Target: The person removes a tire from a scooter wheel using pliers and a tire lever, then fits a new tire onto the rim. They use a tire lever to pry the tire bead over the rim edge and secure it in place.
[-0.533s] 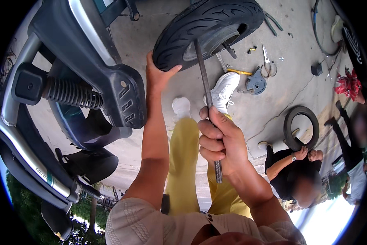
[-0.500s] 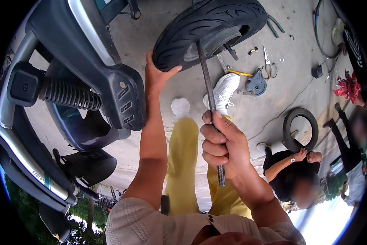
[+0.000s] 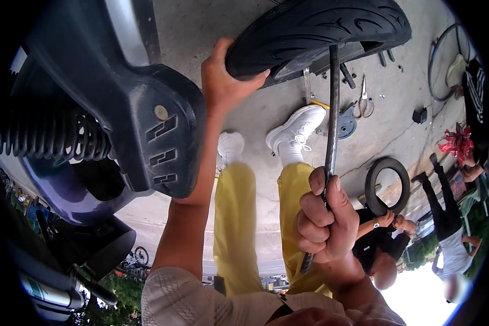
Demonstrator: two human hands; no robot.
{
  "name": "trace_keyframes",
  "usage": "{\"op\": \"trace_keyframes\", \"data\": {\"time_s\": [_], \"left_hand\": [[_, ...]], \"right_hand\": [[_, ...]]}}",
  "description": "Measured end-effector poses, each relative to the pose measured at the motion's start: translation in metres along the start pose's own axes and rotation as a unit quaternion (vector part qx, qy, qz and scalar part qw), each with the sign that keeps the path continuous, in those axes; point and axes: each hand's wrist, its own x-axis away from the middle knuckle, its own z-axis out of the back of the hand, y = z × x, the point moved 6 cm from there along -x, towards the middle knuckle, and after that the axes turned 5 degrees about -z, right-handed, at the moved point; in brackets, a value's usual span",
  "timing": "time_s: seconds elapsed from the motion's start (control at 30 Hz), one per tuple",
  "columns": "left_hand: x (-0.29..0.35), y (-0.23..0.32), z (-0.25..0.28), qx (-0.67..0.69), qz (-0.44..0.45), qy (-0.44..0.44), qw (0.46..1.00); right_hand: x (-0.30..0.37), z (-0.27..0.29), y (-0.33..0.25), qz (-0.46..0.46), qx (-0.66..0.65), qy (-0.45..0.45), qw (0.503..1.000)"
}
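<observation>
Black rubber fills the top of the view: a tyre (image 3: pixel 315 32) with a grooved tread lies on the concrete floor (image 3: pixel 266 114) ahead of the person's white shoes (image 3: pixel 296 127). The left hand (image 3: pixel 225 81) is spread over the tyre's near edge, thumb stretched along the sidewall and the fingers curled out of sight behind the rim, so it grips the tyre. The right hand (image 3: pixel 323 220) is clenched into a fist around a long dark metal bar (image 3: pixel 331 125); the thumb lies up along the shaft. The bar runs from the fist upward and its far end meets the tyre at the lower edge, beside the left hand's thumb. A short tail of the bar sticks out below the fist.

To the left stands a dark scooter body (image 3: pixel 135 108) with a coiled spring (image 3: pixel 48 138). Scissors (image 3: pixel 365 100) and small tools lie on the floor beyond the tyre. Another person (image 3: pixel 383 239) on the right holds a second tyre (image 3: pixel 387 185).
</observation>
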Motion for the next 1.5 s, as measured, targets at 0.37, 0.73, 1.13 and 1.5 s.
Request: {"op": "trace_keyframes", "data": {"time_s": [0.37, 0.73, 1.13, 1.5], "left_hand": [[0.011, 0.067, 0.002, -0.153, -0.031, 0.067, 0.985], [-0.086, 0.122, -0.021, -0.097, 0.066, -0.288, 0.95], [-0.093, 0.129, -0.023, -0.22, 0.044, -0.275, 0.935], [-0.092, 0.119, -0.017, -0.198, 0.036, -0.257, 0.945]], "right_hand": [[0.016, -0.061, -0.01, 0.014, -0.095, 0.044, 0.994], [0.012, -0.128, -0.068, -0.044, -0.374, -0.044, 0.926], [0.042, -0.016, -0.042, -0.012, 0.118, 0.095, 0.988], [0.029, 0.056, 0.024, 0.06, 0.066, 0.118, 0.989]]}}
